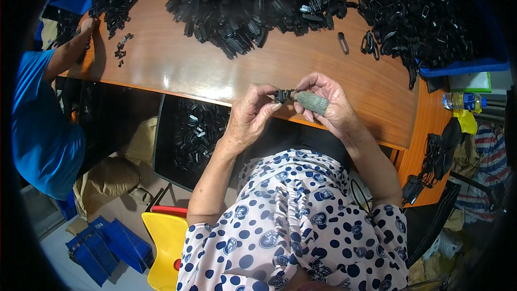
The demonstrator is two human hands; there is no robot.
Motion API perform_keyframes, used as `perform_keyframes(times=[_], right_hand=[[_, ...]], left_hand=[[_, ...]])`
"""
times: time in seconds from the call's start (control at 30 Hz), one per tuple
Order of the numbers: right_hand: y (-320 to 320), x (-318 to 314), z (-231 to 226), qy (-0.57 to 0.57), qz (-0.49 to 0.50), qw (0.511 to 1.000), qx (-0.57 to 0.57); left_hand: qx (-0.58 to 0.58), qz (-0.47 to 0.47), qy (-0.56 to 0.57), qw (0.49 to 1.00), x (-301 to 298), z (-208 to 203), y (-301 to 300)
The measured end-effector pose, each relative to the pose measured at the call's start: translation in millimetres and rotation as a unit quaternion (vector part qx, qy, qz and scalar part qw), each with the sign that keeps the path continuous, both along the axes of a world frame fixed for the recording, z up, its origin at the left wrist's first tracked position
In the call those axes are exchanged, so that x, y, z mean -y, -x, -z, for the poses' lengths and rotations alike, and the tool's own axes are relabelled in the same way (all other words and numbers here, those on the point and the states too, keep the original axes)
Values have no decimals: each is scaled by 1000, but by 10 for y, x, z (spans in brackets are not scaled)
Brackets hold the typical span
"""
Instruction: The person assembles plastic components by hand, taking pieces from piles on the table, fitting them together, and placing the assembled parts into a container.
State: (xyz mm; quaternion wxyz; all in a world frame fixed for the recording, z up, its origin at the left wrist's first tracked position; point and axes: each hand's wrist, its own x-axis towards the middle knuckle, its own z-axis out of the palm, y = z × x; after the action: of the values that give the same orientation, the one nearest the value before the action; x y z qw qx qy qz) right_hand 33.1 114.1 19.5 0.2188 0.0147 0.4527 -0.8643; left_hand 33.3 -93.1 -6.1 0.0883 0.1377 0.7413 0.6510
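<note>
Nearest the camera is the gathered fabric of a pale shirt [253,226], printed with navy dots and round motifs. Beyond it, a small black plastic part [281,96], angular and notched, sits at the fingertips of the left hand [247,116], above the near edge of the worktop. The left grip is pinched on this part between thumb and fingers. An oblong grey-green piece [312,103], rounded at its end and ribbed on its surface, lies in the right hand [338,109], whose grip is curled around it; its narrow end points at the black part, though whether they touch cannot be told. Both forearms rise from the lower edge and converge, elbows bent, the right palm turned partly up. The worktop [199,70] is smooth, glossy, orange-brown wood grain. On its far side spreads a heap of black plastic clips [253,8]; to its right lies a pile of black oblong loops [414,16]. A black tub [166,145] of similar small parts stands left of the left forearm.
</note>
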Motion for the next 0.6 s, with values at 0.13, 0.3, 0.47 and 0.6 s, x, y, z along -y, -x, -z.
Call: perform_keyframes(times=[0.13,0.3,0.47,0.6], right_hand=[[23,-63,-55,-23,-28,999,10],[70,-204,-12,-37,-104,993,30],[98,-143,-57,-138,-107,976,133],[134,-203,-34,-218,-177,949,145]], left_hand=[[-91,32,23,995,-54,-49,38],[-118,55,40,991,-52,-58,53],[-139,68,82,985,-109,-101,66],[-195,96,164,962,-91,-74,53]])
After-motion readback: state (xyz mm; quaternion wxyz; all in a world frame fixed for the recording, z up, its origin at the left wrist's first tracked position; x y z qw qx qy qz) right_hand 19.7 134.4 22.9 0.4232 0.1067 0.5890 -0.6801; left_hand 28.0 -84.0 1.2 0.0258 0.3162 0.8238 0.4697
